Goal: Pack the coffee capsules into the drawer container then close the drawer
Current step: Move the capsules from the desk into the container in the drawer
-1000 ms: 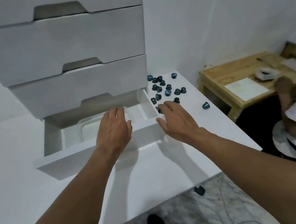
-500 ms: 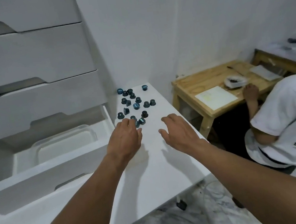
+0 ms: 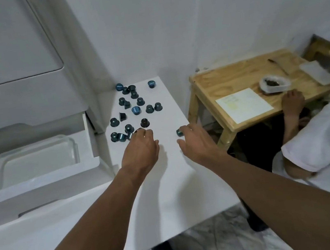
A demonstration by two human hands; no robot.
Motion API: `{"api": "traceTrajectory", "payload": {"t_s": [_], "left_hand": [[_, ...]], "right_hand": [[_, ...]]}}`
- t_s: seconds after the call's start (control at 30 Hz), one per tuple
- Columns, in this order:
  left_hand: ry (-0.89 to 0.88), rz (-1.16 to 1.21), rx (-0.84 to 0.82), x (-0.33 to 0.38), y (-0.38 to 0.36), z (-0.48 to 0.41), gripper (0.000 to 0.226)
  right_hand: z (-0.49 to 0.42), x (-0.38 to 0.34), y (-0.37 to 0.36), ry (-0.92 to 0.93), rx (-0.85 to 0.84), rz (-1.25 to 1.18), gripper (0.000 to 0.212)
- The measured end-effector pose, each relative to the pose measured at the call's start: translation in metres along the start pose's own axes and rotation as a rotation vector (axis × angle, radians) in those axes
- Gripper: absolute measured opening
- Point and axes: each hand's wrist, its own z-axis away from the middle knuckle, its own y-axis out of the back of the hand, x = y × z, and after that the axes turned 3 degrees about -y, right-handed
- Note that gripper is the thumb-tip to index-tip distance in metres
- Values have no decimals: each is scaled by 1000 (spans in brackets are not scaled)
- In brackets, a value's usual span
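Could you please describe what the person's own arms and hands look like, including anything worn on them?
Both arms are bare: no sleeve shows on the left forearm or the right forearm. The left hand and right hand wear no gloves, and no watch, bracelet or ring is visible.

Drawer [image 3: 92, 162] stands open on the left, with the container [image 3: 35, 158] sitting inside it. Right of the drawer, the capsules [image 3: 135, 110] lie scattered on the tabletop [image 3: 172, 177], back toward the wall. Left hand [image 3: 140, 150] is at the scatter's near edge. Right hand [image 3: 197, 143] is further right, fingers touching a lone capsule [image 3: 179, 132] by the tabletop's right edge. Beyond that edge stands a lower table [image 3: 228, 80] carrying a sheet [image 3: 244, 104] and a bowl [image 3: 274, 84].
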Motion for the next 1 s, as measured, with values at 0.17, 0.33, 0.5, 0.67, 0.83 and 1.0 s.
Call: {"api": "traceTrajectory", "payload": {"t_s": [0.17,0.33,0.5,0.67,0.83,1.0], "left_hand": [[9,-4,-67,-20,-29,-44,30],[-12,-52,-147,-42,-55,-93,30],[45,9,-248,-65,-83,-135,31],[46,-38,-293,-81,-104,-159,39],[-1,-105,-356,-86,-114,-166,34],[28,-65,-368,-86,-120,-170,28]], "right_hand": [[-53,15,-29,61,-47,146,28],[-109,24,-67,24,-152,240,58],[-133,16,-71,-54,-115,102,32],[-154,21,-93,-75,-179,37,24],[-169,16,-97,-79,-127,-20,7],[-182,11,-96,-61,-148,-16,15]]}}
